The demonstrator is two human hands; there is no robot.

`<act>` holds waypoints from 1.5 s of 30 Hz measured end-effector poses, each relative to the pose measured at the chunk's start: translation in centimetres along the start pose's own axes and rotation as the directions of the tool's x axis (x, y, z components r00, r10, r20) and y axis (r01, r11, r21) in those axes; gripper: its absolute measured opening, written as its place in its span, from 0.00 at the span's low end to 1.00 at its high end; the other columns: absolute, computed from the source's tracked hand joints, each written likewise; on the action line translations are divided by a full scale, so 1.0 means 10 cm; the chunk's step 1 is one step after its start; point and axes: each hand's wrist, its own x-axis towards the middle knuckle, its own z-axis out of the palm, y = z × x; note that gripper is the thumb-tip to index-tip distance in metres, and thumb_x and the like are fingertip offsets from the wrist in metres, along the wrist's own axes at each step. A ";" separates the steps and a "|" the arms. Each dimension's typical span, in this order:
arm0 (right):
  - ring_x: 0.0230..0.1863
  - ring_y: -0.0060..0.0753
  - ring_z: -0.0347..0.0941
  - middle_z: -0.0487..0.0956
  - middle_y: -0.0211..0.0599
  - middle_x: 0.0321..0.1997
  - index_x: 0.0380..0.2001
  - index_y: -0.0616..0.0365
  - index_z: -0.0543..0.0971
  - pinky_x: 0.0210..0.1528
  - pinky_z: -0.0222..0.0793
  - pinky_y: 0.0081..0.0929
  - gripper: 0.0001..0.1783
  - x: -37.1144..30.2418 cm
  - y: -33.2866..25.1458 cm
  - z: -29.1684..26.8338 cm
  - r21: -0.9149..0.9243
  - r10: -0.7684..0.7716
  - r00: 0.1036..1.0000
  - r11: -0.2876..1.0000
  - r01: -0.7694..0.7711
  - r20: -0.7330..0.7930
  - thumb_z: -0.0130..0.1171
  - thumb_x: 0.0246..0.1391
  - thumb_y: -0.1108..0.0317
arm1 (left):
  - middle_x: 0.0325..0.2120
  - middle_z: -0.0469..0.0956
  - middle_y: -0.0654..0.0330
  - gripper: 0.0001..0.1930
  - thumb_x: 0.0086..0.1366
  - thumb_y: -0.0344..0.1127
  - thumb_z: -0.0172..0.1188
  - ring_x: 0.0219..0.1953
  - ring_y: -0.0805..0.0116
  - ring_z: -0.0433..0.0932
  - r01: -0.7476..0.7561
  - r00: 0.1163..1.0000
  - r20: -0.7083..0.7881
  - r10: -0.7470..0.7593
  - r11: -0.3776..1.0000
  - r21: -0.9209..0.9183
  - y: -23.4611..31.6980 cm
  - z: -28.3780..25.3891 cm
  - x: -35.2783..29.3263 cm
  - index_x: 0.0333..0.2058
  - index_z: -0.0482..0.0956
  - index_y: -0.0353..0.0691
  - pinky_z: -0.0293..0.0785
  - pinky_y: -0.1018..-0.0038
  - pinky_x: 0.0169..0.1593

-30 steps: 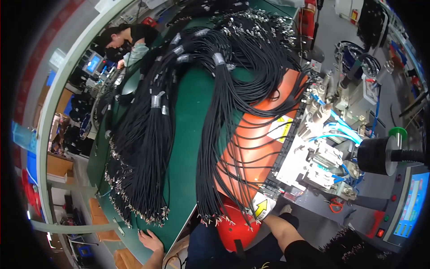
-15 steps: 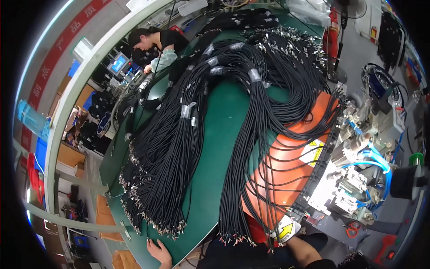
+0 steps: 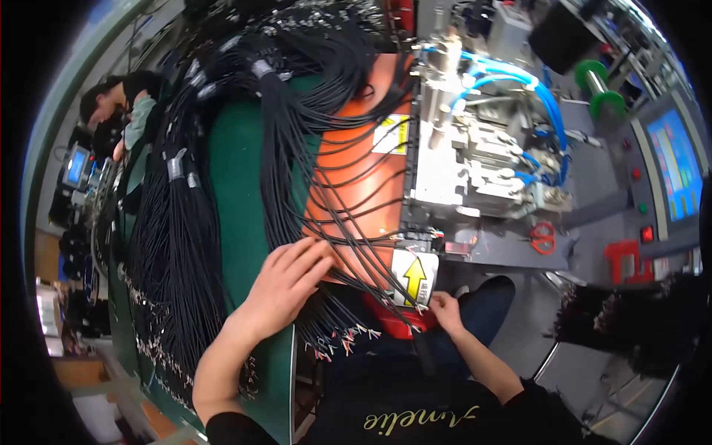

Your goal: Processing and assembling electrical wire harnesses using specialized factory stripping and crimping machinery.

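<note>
My left hand point(image 3: 285, 282) rests across the upper part of a bundle of thin black cables point(image 3: 276, 170), its fingers stretched out over the strands beside an orange sloped plate point(image 3: 363, 178). Stripped, coloured wire ends point(image 3: 347, 341) fan out below that hand. Beside the lower corner of a white label with a yellow arrow point(image 3: 414, 278), my right hand point(image 3: 447, 313) has its fingers drawn together close to a few cable ends. What lies between those fingertips is too small to make out. Several single cables run across the orange plate to a dark strip along its right edge.
Another thick cable bundle point(image 3: 178, 274) lies on the green table point(image 3: 237, 163) to the left. Right of the plate stands a metal machine point(image 3: 482, 156) with blue air tubes. Red-handled scissors point(image 3: 543, 237), a screen panel point(image 3: 673, 159) and hanging black cables point(image 3: 630, 319) are farther right. A person works at the far left.
The view has swung right. My left hand has moved from the table's near edge onto the cable bundle. My right hand, earlier hidden behind the arrow label, now shows beside it.
</note>
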 end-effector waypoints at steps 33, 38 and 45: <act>0.29 0.16 0.76 0.81 0.31 0.27 0.34 0.65 0.78 0.29 0.70 0.18 0.08 0.47 -2.72 -0.27 0.003 -0.176 0.981 0.984 0.177 0.076 0.57 0.62 0.69 | 0.35 0.72 0.58 0.23 0.51 0.34 0.64 0.38 0.60 0.72 -0.334 0.939 0.053 0.339 0.938 -0.089 0.06 0.52 0.80 0.47 0.76 0.35 0.68 0.66 0.44; 0.25 0.16 0.74 0.79 0.32 0.22 0.31 0.64 0.79 0.28 0.68 0.20 0.10 0.44 -2.71 -0.30 -0.044 -0.242 0.970 0.969 0.242 0.019 0.60 0.59 0.67 | 0.39 0.73 0.55 0.25 0.52 0.38 0.62 0.37 0.60 0.73 -0.413 0.909 -0.098 0.405 0.908 -0.075 0.06 0.70 0.98 0.49 0.77 0.34 0.69 0.69 0.39; 0.25 0.23 0.75 0.79 0.36 0.26 0.30 0.61 0.80 0.28 0.69 0.24 0.04 0.25 -3.01 -0.97 -0.376 -0.595 0.795 0.768 0.519 -0.119 0.62 0.55 0.72 | 0.36 0.73 0.53 0.21 0.48 0.35 0.61 0.35 0.56 0.73 -0.412 0.911 -0.020 0.413 0.902 -0.132 0.00 0.69 1.01 0.43 0.78 0.34 0.67 0.63 0.36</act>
